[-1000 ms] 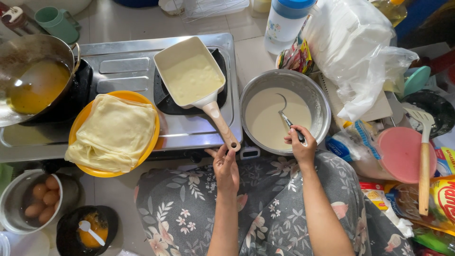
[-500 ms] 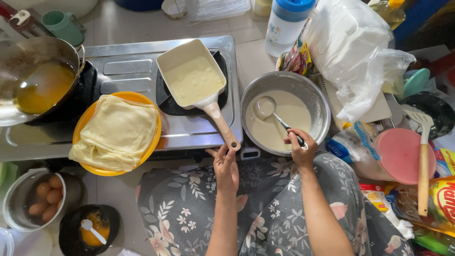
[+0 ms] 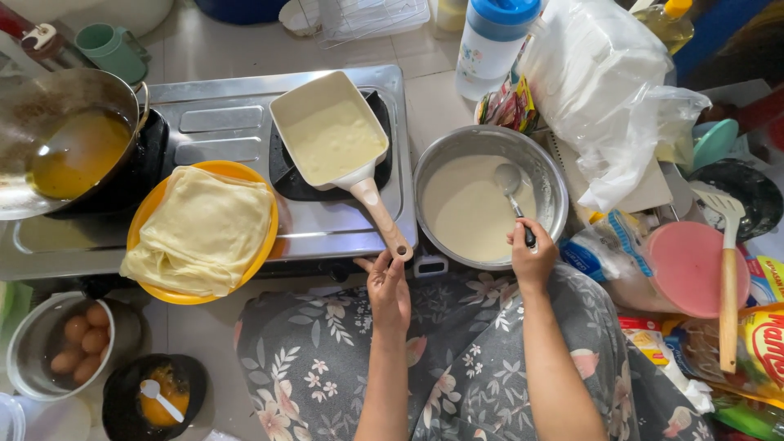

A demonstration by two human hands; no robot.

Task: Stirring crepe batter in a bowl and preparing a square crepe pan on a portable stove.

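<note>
White bag (image 3: pixel 600 90): big, crinkled plastic, right of the batter bowl (image 3: pixel 555 175).
Sachets (image 3: pixel 508 104): small, multicoloured, behind the bowl.
Red-yellow packet (image 3: pixel 755 343): far right of the bowl.
Blue-white pack (image 3: pixel 590 245): beside the bowl's right rim.

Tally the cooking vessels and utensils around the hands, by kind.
Pans on stove: 2, rectangular pan, wok
Metal bowls: 2, batter bowl, egg bowl
Plates: 1, orange plate
Ladles: 1, in right hand
Spatulas: 1, wooden-handled spatula
Left hand touches the pan handle.
Total: 7
</note>
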